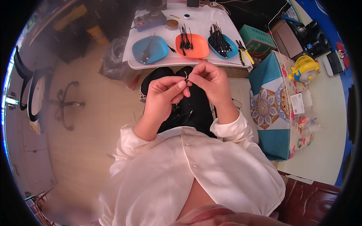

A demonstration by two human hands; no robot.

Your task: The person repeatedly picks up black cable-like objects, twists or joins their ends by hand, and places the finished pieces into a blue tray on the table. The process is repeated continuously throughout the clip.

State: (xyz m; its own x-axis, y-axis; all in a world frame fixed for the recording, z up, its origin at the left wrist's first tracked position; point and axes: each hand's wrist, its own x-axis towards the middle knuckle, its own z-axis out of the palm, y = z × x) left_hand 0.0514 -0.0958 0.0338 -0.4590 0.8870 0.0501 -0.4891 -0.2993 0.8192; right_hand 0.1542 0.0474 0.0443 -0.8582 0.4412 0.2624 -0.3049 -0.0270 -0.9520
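Observation:
Above my lap, both hands meet at a short thin cable, dark with a pale wire end sticking up. My left hand is closed, pinching it between thumb and fingers. Closed as well, my right hand pinches near the pale end from the other side. Most of the cable is hidden by the fingers. Several black cables lie in an orange dish on the white table ahead. A thicker bundle of black cables fills the blue dish to its right.
The left blue dish holds a few greyish cables; one black cable lies beside it. Yellow-handled pliers rest at the table's right edge. Behind are a soldering station and a round tin. A yellow fan stands right.

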